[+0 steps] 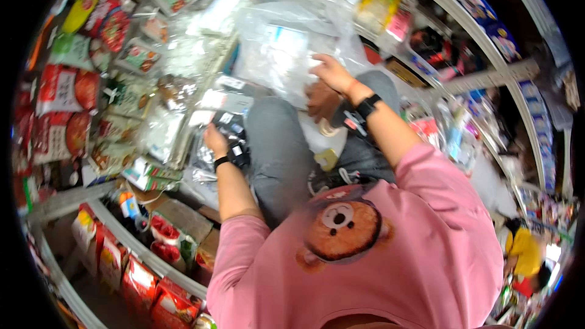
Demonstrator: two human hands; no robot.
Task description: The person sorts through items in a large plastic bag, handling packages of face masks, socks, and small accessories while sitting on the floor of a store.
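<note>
My left hand (215, 140) is at the left edge of several dark packets (234, 128) with small white labels, beside my left knee. Its fingers are partly hidden, so its grip is unclear. Blurred by motion, my right hand (334, 74) is above my right thigh with its fingers pointing left. Right below it is a brown, soft-looking item (321, 100); whether the hand holds it does not show. In front of my knees spreads a large clear plastic bag (274, 59), with a pale blue-and-white label or packet (288, 39) on or inside it.
Red food bags (68, 89) and other packets fill the left side. Lower left, a metal shelf frame (146, 256) holds red boxes (139, 278). Metal shelving (498, 73) with packaged goods curves along the right. A person in yellow (525, 249) is at far lower right.
</note>
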